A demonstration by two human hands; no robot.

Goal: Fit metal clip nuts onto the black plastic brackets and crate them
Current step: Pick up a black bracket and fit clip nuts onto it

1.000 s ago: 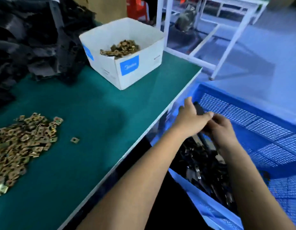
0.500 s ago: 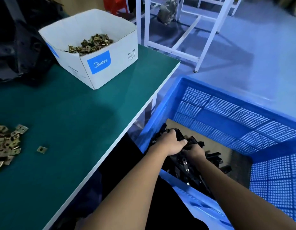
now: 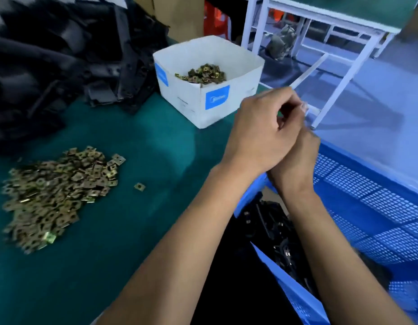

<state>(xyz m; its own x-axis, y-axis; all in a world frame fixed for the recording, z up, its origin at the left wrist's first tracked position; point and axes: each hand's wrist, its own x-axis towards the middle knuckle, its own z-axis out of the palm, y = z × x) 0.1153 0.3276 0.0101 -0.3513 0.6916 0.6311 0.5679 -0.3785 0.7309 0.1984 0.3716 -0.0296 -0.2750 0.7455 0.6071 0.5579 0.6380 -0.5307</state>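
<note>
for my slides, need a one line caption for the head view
Both hands, left over right, raised together between the nut pile on the green table and the blue crate.

Table middle (image 3: 137,127): bare strip between clip nut pile (image 3: 53,193) and white box (image 3: 210,85).
Far left: blocked by black bracket heap (image 3: 62,66).
Right edge: blue crate (image 3: 367,207) just beside.

hands blurred and overlapping, edges cropping the parts

the left hand (image 3: 262,132) covers most of the right hand (image 3: 297,158), and motion blur smears the fingertips, so whether either holds anything cannot be told. the heap of black plastic brackets (image 3: 62,66) is blurred and runs off the left and top edges. the pile of clip nuts (image 3: 53,195) is smeared at its lower left. the forearms hide part of the brackets in the blue crate (image 3: 379,202), which the right edge cuts off.
</note>
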